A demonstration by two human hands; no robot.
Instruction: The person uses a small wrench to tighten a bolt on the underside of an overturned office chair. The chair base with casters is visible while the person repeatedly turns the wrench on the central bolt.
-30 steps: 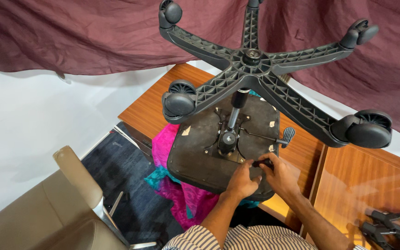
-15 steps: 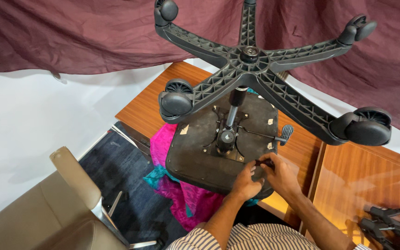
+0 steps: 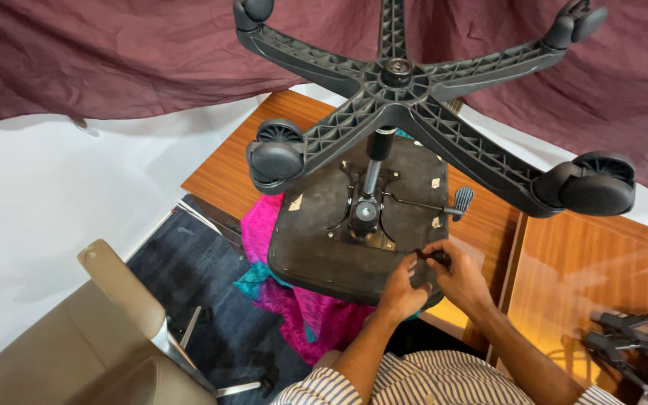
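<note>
Left hand (image 3: 401,289) curled against the near edge of the upturned seat (image 3: 324,232); right hand (image 3: 455,274) pinched shut on a small black knob (image 3: 435,257) just beside it. Seat lies on the worktop (image 3: 226,172) over pink cloth (image 3: 264,232); star base (image 3: 395,75) with castors rises beyond.

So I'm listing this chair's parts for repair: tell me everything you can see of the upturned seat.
The seat lies upside down on a pink and teal cloth over a wooden table. Its underside is dark, worn board with rounded corners and a few pale scraps stuck on. A metal mechanism plate at its middle carries the gas column up to the five-arm wheeled base; a lever with a ribbed paddle sticks out sideways. The left hand and right hand press at its near edge around a small black knob.
</note>
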